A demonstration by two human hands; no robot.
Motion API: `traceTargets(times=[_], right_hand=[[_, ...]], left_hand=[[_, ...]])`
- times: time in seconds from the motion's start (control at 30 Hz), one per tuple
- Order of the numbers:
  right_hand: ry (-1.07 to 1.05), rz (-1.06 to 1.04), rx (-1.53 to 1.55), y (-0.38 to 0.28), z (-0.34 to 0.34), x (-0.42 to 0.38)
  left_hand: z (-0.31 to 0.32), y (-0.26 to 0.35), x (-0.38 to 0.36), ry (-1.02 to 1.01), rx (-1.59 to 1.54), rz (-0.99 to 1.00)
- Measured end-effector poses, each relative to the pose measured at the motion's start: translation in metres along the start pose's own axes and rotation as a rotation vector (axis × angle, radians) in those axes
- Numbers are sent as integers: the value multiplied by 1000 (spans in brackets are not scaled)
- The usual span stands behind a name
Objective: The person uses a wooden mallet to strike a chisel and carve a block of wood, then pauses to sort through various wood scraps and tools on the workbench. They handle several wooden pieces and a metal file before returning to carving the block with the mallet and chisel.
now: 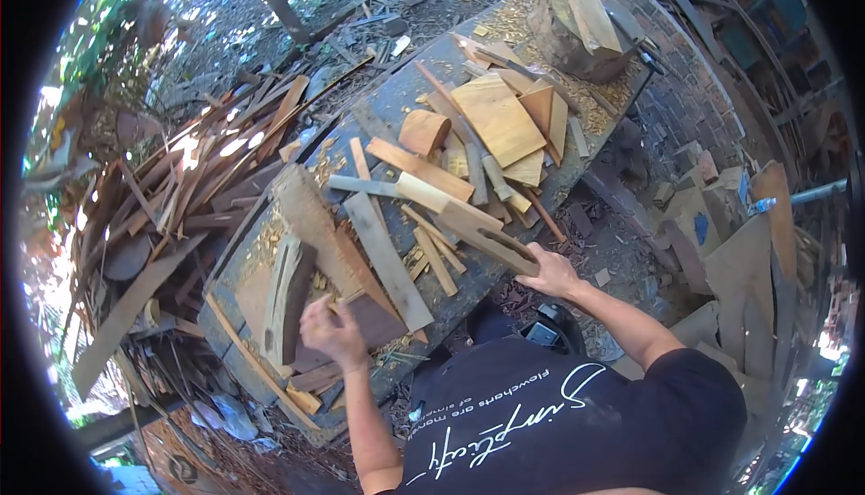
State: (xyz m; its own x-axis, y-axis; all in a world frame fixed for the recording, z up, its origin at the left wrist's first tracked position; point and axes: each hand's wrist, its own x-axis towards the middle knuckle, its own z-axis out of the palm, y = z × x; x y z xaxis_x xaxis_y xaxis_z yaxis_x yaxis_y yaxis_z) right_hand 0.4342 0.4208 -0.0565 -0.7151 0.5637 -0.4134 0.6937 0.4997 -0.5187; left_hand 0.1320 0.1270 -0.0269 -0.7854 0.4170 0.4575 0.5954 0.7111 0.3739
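Observation:
My right hand [550, 272] is closed around the near end of a long wooden piece [482, 236] with a slot cut in it. The piece slants up and left over the bench. My left hand [333, 331] is loosely curled with its fingers apart, and I see nothing held in it. Just left of that hand lies a grooved, weathered wooden block [288, 299]. Behind the fingers is a thick wooden slab [315, 216]. A grey flat board [387, 261] lies between my hands.
The bench [243, 355] carries offcuts, sawdust and a square wooden board [498, 118]. A stump [572, 37] stands at its far end. Scrap wood [180, 198] is piled to the left. More boards [734, 261] lean at the right, near a brick wall [689, 81].

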Motion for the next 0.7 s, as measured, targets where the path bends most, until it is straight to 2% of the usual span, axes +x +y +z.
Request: traceTargets(times=[0.07,0.13,0.27,0.33,0.4,0.43,0.5,0.57,0.63,0.7], right_hand=[[58,87,73,30,-11,-11],[72,133,111,53,-19,-17],[175,207,200,87,-18,-25],[180,261,230,94,-21,-32],[172,299,223,101,-20,-38],[194,296,270,106,-16,-43],[229,306,343,113,-11,-50],[242,308,362,120,-7,-56],[269,319,395,122,-5,-59],[299,297,420,120,-10,-60]], left_hand=[[40,39,-5,-225,-223,6],[89,74,-4,-367,-378,96],[160,158,12,-569,-356,386],[197,194,21,-593,-361,554],[241,217,27,-590,-217,749],[260,225,32,-591,-219,740],[292,236,39,-617,-88,906],[316,237,44,-653,-90,925],[314,242,54,-691,-50,1035],[309,253,60,-702,-123,1029]])
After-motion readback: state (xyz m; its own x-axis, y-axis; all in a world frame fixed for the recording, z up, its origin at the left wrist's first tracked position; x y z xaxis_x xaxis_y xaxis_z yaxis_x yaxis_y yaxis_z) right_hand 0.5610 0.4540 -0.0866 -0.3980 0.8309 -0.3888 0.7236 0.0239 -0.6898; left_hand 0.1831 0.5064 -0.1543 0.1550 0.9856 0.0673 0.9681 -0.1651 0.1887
